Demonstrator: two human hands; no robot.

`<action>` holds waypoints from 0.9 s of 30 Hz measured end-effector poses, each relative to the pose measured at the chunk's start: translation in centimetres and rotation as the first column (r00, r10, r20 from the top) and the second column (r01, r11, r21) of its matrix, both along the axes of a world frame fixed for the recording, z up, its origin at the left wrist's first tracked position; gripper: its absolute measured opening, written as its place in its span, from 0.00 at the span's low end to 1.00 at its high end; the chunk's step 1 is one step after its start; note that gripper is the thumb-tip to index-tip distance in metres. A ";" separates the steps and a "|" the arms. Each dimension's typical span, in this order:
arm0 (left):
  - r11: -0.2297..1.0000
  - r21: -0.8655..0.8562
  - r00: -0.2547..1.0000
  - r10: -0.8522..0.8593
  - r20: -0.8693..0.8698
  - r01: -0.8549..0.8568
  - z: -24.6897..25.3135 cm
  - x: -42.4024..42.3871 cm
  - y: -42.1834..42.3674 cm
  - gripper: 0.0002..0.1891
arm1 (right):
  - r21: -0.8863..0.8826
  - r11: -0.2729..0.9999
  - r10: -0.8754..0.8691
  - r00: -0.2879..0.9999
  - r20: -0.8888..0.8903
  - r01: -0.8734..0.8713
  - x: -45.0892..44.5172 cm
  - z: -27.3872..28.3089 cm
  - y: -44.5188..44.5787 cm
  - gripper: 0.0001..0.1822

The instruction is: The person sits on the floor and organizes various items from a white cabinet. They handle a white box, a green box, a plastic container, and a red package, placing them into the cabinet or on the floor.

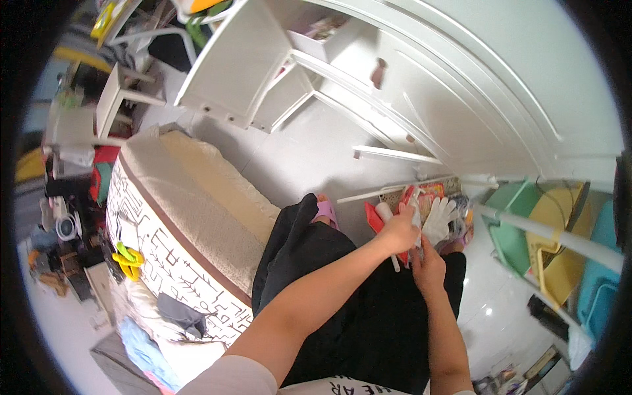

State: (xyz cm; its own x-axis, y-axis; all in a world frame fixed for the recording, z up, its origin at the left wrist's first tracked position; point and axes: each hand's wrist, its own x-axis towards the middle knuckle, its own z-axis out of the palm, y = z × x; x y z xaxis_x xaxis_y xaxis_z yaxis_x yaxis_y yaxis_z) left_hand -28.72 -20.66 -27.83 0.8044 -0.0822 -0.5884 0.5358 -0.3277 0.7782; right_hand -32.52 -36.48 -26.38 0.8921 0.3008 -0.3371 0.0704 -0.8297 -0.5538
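Both hands are at a basket (391, 197) crowded with small items in front of my legs. My left hand (399, 233) has its fingers around a crinkled clear plastic package (417, 217). My right hand (428, 266) touches the package's lower end from below. A white glove (439, 219) lies at the right side of the basket, fingers spread. Red packets (432, 190) show behind the package. Left of my left hand are a red item (374, 217) and a white cylindrical object (383, 212), partly hidden by the hand.
White cabinets with open doors (237, 59) stand ahead, above a tiled floor (291, 148). A cushioned bench or bed edge (197, 197) is at the left. Green, yellow and blue plastic basins (600, 296) sit in a rack at the right. A white stool (116, 96) stands farther left.
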 end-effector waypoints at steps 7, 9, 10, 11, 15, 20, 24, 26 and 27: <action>0.909 0.133 0.919 -0.388 -0.077 0.395 2.4 1.0 2.2 0.25 | -0.538 0.839 -0.151 0.985 -0.085 0.082 1.3 -8.7 -2.5 0.16; 0.769 0.163 0.786 -0.598 -0.156 0.618 3.4 1.0 3.0 0.19 | -0.495 0.856 -0.167 0.986 0.009 0.150 1.2 -10.9 -4.3 0.12; 0.772 0.204 0.796 -0.599 -0.081 0.602 2.9 -0.1 3.5 0.19 | -0.528 0.832 -0.221 0.975 -0.034 0.170 1.4 -11.0 -3.8 0.13; 0.723 0.172 0.740 -0.671 -0.056 0.669 3.1 -0.4 4.4 0.19 | -0.518 0.847 -0.185 0.979 -0.081 0.117 1.8 -10.5 -3.2 0.14; 0.488 0.072 0.493 -0.866 -0.085 0.870 4.7 -1.6 3.5 0.20 | -0.586 0.791 -0.299 0.946 -0.121 0.175 2.6 -13.0 -4.6 0.14; 0.437 -0.053 0.430 -0.896 -0.115 0.898 4.7 -1.8 2.6 0.20 | -0.584 0.803 -0.259 0.952 -0.165 0.118 3.1 -17.7 -5.6 0.18; 0.433 -0.107 0.417 -0.897 -0.144 0.895 4.2 -1.5 2.3 0.20 | -0.572 0.748 -0.441 0.896 -0.047 0.338 4.4 -18.4 -1.6 0.18; 0.452 -0.110 0.436 -0.889 -0.141 0.885 3.8 -2.0 2.2 0.20 | -0.365 0.855 -0.377 0.925 0.052 0.369 4.8 -19.0 -0.2 0.20; 0.461 -0.107 0.445 -0.884 -0.141 0.881 3.7 -2.2 2.2 0.20 | -0.249 0.895 -0.354 0.929 0.109 0.370 5.4 -19.6 0.5 0.21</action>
